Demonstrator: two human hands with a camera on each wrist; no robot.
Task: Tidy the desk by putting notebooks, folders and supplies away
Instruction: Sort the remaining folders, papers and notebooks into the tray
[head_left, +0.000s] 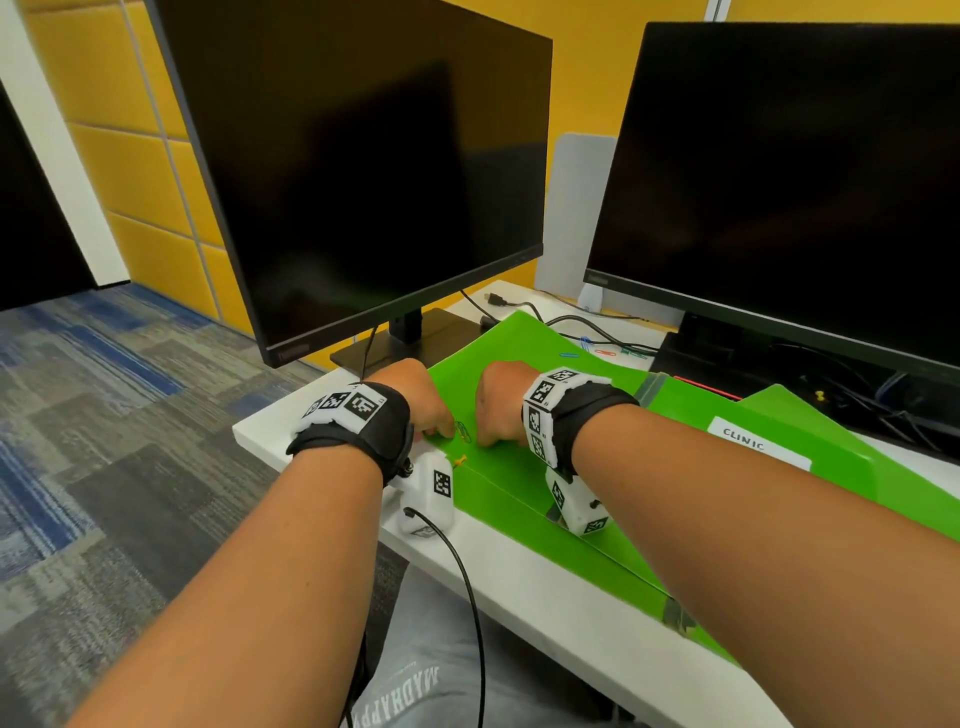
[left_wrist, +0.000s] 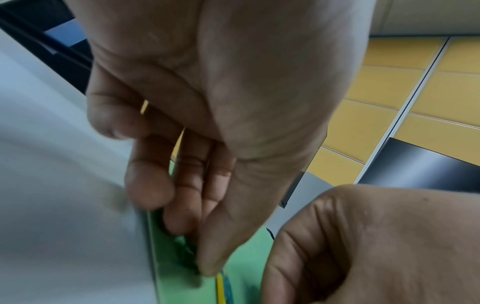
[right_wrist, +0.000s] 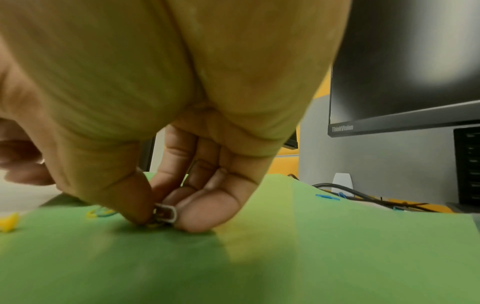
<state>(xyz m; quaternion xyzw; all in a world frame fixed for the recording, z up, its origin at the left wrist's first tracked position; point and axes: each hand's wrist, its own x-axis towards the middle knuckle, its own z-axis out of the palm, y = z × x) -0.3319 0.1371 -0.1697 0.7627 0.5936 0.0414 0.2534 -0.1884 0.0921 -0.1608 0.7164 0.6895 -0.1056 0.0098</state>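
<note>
At lower centre, the right hand (right_wrist: 166, 205) pinches a small clip (right_wrist: 166, 212) on the green folder (head_left: 519, 499) lying on the bench (head_left: 519, 587), the left hand (head_left: 415, 400) pinching paperclips (head_left: 462, 431) beside it; supply-gathering step, next likely lifting them clear.

Head view down over both wrists; wrist views close, sharing green folder (head_left: 519, 483).

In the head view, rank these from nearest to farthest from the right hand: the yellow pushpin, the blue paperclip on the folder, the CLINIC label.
From the right hand:
1. Yellow pushpin, just to its left, on the green folder near the front edge.
2. Blue paperclip, behind it toward the monitors.
3. CLINIC label, far to its right.
</note>
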